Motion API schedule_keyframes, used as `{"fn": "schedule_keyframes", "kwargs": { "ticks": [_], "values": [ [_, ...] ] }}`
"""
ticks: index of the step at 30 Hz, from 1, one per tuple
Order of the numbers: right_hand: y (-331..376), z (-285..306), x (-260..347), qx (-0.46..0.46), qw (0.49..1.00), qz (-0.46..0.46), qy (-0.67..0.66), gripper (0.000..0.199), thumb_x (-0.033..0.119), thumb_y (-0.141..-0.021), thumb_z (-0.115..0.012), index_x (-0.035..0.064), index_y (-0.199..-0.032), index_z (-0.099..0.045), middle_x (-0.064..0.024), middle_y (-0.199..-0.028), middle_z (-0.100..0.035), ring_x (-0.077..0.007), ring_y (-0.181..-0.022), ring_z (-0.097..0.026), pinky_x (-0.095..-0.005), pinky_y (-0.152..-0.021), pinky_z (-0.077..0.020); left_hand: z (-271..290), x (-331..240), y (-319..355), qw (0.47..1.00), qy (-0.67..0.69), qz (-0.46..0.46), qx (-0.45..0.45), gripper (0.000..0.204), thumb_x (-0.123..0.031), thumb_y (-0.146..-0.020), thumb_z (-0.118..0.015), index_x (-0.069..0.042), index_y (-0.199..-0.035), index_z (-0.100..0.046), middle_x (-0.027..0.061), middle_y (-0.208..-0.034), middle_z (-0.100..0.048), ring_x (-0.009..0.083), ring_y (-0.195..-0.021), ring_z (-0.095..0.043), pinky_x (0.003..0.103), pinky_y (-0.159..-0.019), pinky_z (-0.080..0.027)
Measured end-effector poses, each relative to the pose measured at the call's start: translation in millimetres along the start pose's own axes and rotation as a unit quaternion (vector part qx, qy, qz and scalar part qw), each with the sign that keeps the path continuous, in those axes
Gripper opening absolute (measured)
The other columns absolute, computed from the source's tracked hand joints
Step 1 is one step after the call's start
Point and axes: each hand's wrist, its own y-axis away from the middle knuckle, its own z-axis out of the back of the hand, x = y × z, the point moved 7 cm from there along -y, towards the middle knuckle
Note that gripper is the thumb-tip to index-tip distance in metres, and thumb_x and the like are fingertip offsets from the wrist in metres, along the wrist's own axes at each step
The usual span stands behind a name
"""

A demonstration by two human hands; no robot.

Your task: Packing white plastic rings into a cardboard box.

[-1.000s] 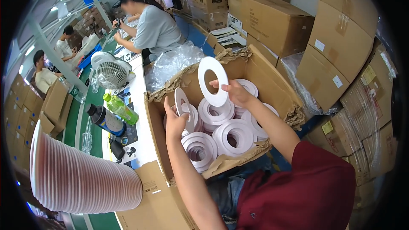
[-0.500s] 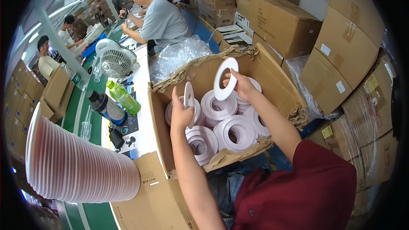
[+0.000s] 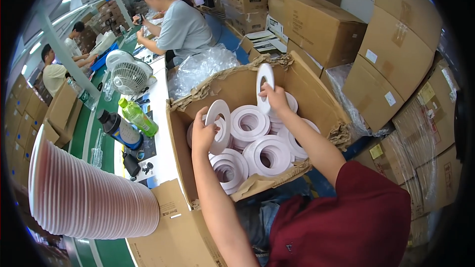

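My left hand (image 3: pixel 202 132) is closed on a flat white ring (image 3: pixel 219 105), held tilted above the left side of an open cardboard box (image 3: pixel 314 85). Over the box's far middle, my right hand (image 3: pixel 275 98) grips another white ring (image 3: pixel 262 105), turned nearly edge-on and slightly blurred. The two rings are apart from each other. Below both hands, several stacks of similar white rings (image 3: pixel 268 155) lie in the box, their holes facing up. My left hand and its ring partly cover the leftmost stack.
A tall leaning stack of pale round pieces (image 3: pixel 94 193) stands on a carton (image 3: pixel 173 237) at left. The bench holds a green bottle (image 3: pixel 139 118), a dark bottle (image 3: pixel 118 128) and a white fan (image 3: pixel 129 74). Cartons (image 3: pixel 321 29) are piled right; a co-worker (image 3: pixel 183 29) sits beyond.
The left ring has turned from nearly edge-on to show more of its face. The right ring has turned more edge-on, and my right hand has shifted slightly left in view.
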Motion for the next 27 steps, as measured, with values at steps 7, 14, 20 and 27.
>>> {"fn": "schedule_keyframes", "kwargs": {
  "ticks": [7,14,20,27],
  "values": [
    [18,-28,30,0.059,0.992,0.089,-0.064,0.034,0.028,-0.094,-0.058,-0.0032,-0.107,-0.064,-0.0094,-0.089,-0.070,-0.0138,-0.080,-0.065,-0.0275,-0.072,-0.0501,2,12,1,0.996,-0.085,0.004,0.001,0.048,0.006,-0.077,-0.047,-0.002,-0.123,-0.057,0.0130,-0.098,-0.069,0.0160,-0.069,-0.064,0.029,-0.065,-0.051],
    [27,-25,24,0.074,0.987,0.072,0.123,0.030,0.022,-0.093,-0.054,-0.0045,-0.101,-0.066,-0.0116,-0.087,-0.070,-0.0169,-0.078,-0.066,-0.0318,-0.073,-0.0513,5,11,1,0.984,-0.176,0.013,-0.022,0.043,-0.006,-0.075,-0.053,-0.001,-0.117,-0.063,0.0174,-0.085,-0.071,0.0221,-0.070,-0.068,0.034,-0.070,-0.052],
    [32,0,97,-0.019,0.964,0.260,0.059,0.028,0.020,-0.094,-0.053,-0.0030,-0.104,-0.065,-0.0120,-0.087,-0.070,-0.0199,-0.083,-0.066,-0.0337,-0.078,-0.0504,18,0,2,0.970,-0.221,-0.038,-0.096,0.037,-0.017,-0.073,-0.061,0.001,-0.105,-0.069,0.0233,-0.083,-0.070,0.0319,-0.080,-0.070,0.037,-0.077,-0.052],
    [56,2,127,-0.002,0.959,0.285,-0.015,0.020,0.017,-0.090,-0.057,-0.0006,-0.097,-0.063,-0.0066,-0.085,-0.065,-0.0140,-0.082,-0.059,-0.0313,-0.078,-0.0469,17,-12,11,0.976,-0.192,-0.023,-0.101,0.030,-0.019,-0.072,-0.068,0.005,-0.089,-0.071,0.0199,-0.075,-0.069,0.0269,-0.072,-0.069,0.037,-0.070,-0.052]
  ]
}}
